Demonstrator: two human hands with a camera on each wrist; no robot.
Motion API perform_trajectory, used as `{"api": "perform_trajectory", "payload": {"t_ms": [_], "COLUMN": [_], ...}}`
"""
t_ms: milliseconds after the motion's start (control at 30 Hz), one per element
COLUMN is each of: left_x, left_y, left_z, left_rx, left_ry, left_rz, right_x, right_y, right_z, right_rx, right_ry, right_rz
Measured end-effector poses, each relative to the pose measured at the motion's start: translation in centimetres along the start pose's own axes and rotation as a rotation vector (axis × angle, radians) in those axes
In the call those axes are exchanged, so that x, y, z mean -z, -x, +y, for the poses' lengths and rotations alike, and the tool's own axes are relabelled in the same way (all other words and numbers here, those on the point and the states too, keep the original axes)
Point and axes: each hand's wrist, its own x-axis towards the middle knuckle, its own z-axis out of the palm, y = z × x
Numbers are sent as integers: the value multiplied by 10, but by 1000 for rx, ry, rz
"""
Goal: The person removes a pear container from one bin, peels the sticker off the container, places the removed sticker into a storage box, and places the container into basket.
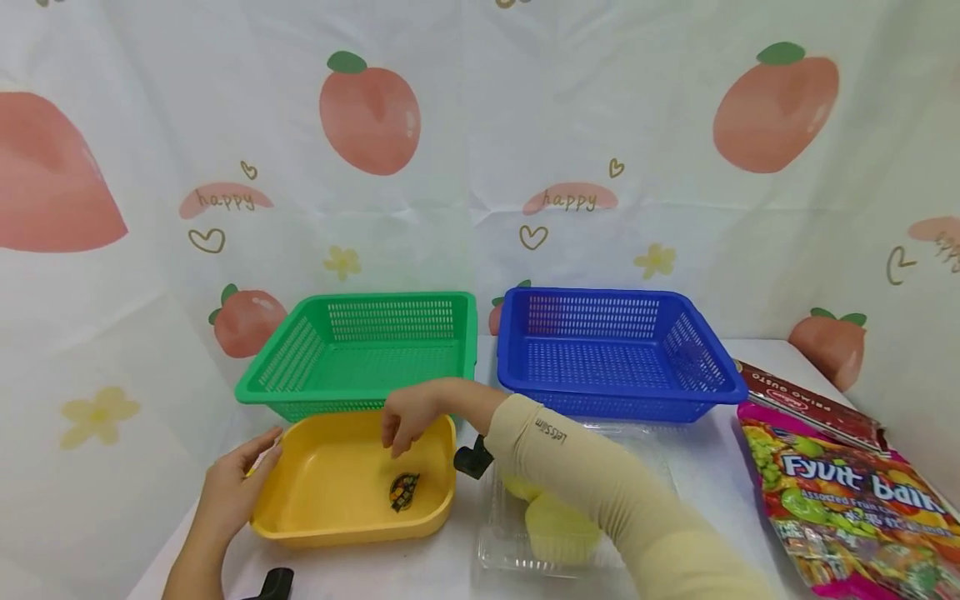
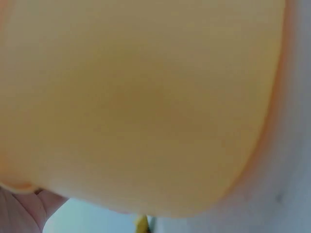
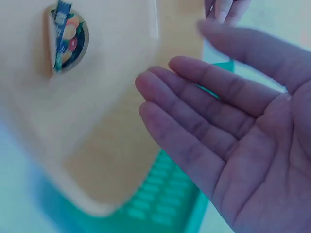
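Note:
My left hand (image 1: pixel 228 487) grips the left rim of a yellow plastic tub (image 1: pixel 330 462), which looms large in the left wrist view. Over the tub's right half hovers my right hand (image 1: pixel 412 417), holding nothing. Its palm and loosely bent fingers (image 3: pixel 194 116) face the camera in the right wrist view. Below it, on the tub's floor, lies a small round dark piece (image 1: pixel 403 492) with a coloured picture and a patterned strip across one side. The right wrist view shows this piece (image 3: pixel 70 39) apart from the fingers.
A green basket (image 1: pixel 390 362) and a blue basket (image 1: pixel 592 358) stand behind. Under my right sleeve sits a clear plastic box (image 1: pixel 510 554) with yellow-green things (image 1: pixel 558 529) in it. To the right lie a Fruit Balm candy bag (image 1: pixel 855 500) and a dark red Primo Gusto packet (image 1: pixel 810 404).

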Motion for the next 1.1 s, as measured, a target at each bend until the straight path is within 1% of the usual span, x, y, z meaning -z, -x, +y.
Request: {"api": "perform_trajectory", "payload": {"t_ms": [67, 167, 333, 433, 567, 667, 800, 867, 1000, 1100], "left_x": [0, 1, 1, 1, 0, -1, -4, -6, -12, -17], "left_y": [0, 0, 1, 3, 7, 8, 10, 11, 15, 17], "left_z": [4, 11, 25, 35, 47, 57, 68, 73, 87, 97], "left_rx": [-2, -23, -124, -180, -251, -303, -370, -395, -430, -459], "left_ry": [-6, -27, -40, -16, 48, 88, 111, 117, 105, 83], "left_rz": [2, 19, 76, 103, 126, 136, 150, 148, 137, 136], "right_x": [3, 8, 14, 16, 16, 14, 9, 5, -4, -11], "right_y": [11, 28, 56, 73, 98, 115, 139, 151, 173, 188], "right_z": [2, 6, 13, 18, 23, 27, 31, 33, 39, 44], "right_rx": [14, 35, 33, 14, -8, -6, -26, -46, -45, -36], "right_ry": [19, 58, 95, 78, 57, 69, 80, 76, 62, 28], "right_rz": [-16, -26, -13, -8, -7, 2, 31, 44, 53, 62]}}
